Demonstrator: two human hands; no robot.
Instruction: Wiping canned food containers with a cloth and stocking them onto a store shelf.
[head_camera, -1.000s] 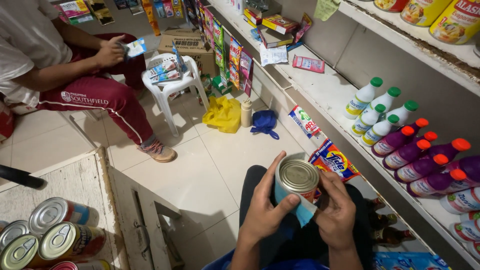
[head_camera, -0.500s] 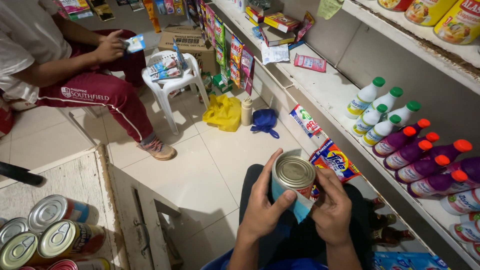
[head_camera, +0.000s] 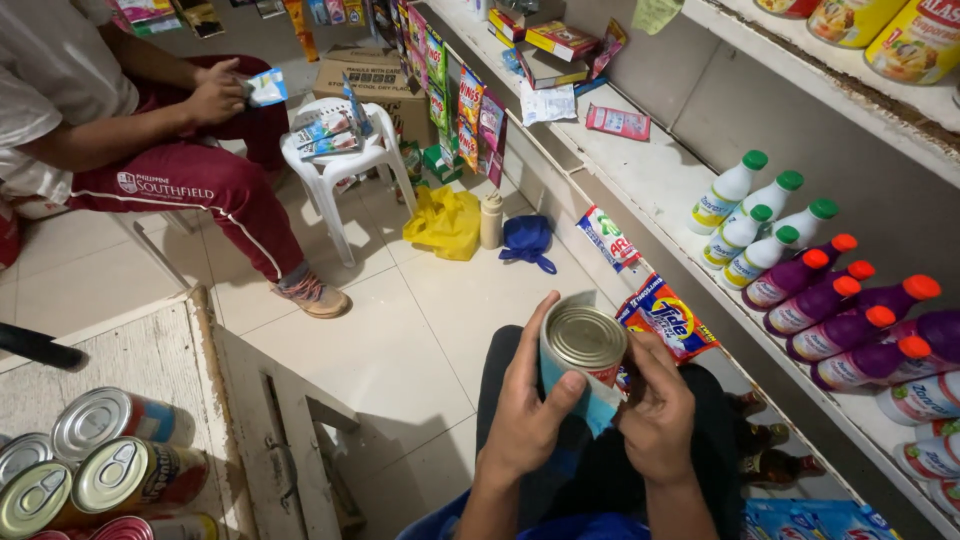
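A tin can (head_camera: 583, 338) with a silver lid and a light blue label sits upright above my lap, held in both hands. My left hand (head_camera: 528, 410) wraps its left side, thumb across the front. Against the can's right side my right hand (head_camera: 658, 412) presses, fingers curled around a blue cloth or sheet (head_camera: 598, 408) that hangs below the can. My dark trousers (head_camera: 600, 470) lie under the hands.
Several tin cans (head_camera: 110, 465) lie on a wooden counter (head_camera: 150, 350) at lower left. A shelf (head_camera: 640, 170) on the right carries white bottles (head_camera: 755, 220), purple bottles (head_camera: 850, 310) and sachets (head_camera: 668, 318). Another person (head_camera: 120, 120) sits at upper left beside a white plastic stool (head_camera: 335, 150).
The can has stayed between my hands, turned slightly. The seated person's hands have moved a little with a small blue packet.
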